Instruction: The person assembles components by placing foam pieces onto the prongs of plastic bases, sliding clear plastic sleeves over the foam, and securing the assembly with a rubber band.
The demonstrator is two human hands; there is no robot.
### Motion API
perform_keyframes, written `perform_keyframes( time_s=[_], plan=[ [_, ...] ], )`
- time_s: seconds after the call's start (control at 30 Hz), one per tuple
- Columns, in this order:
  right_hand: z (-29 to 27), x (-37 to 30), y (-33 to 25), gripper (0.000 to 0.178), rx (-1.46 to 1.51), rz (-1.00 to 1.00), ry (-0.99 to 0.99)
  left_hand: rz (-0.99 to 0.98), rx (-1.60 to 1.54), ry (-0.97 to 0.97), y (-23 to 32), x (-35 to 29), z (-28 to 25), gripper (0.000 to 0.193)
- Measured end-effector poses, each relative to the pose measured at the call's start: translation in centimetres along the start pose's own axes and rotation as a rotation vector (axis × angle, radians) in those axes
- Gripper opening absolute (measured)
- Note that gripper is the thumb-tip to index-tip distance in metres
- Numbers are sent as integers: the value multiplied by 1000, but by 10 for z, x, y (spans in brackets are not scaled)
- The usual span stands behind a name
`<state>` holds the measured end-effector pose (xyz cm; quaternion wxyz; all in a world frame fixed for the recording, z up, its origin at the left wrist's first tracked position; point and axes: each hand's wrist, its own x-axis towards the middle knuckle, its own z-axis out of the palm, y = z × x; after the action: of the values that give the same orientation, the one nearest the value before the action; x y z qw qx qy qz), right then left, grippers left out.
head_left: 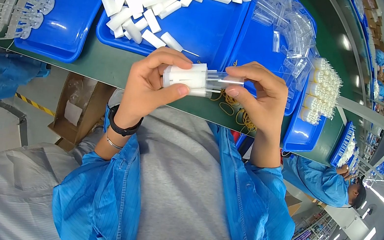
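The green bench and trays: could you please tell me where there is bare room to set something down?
Bare bench shows between the left blue tray and the left hand; the middle blue tray is free right of its white blocks. It is crowded among those blocks, among the clear pieces farther right, and by the right hand, where yellow bands lie.
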<state>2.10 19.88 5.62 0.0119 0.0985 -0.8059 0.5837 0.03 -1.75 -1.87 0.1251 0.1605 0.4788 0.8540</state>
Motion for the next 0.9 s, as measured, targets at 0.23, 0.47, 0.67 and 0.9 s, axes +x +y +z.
perform_keyframes(
  time_s=[0.23,0.47,0.67,0.9],
  plan=[
    [1,1,4,24,74,38,-27,15,46,29,2,-3,2,28],
    [4,3,-8,27,-212,-63,39,59,203,57,5,-1,3,31],
    [-3,4,-6,29,-234,-90,55,-197,-450,-104,-5,-4,-11,49],
    [-11,11,-6,29,-239,-168,-50,-226,-564,-44,-21,-8,-8,49]
  ],
)
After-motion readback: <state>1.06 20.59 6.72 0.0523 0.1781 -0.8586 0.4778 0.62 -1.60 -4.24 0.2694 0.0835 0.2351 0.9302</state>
